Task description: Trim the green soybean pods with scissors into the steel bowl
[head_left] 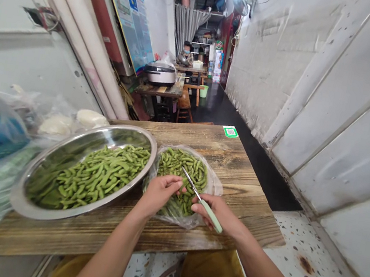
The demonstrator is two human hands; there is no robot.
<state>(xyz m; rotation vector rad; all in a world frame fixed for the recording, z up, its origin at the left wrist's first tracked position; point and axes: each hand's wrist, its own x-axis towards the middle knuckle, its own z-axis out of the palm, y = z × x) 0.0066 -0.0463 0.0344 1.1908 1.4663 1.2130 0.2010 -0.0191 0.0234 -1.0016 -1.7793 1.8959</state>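
Steel basin (31, 207) at ten o'clock is heaped with trimmed pods, the bag (182, 176) remains full, left hand (158, 193) pinching a pod, right hand (218, 212) closed around scissors (201, 200).

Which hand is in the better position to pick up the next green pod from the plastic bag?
Probably the left hand. Its fingers rest directly on the edamame pods in the plastic bag and it holds no tool. The right hand is occupied: it grips the green-handled scissors.

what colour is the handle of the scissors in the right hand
Pale mint green; the scissors handle shows best in the head view, in the right hand.
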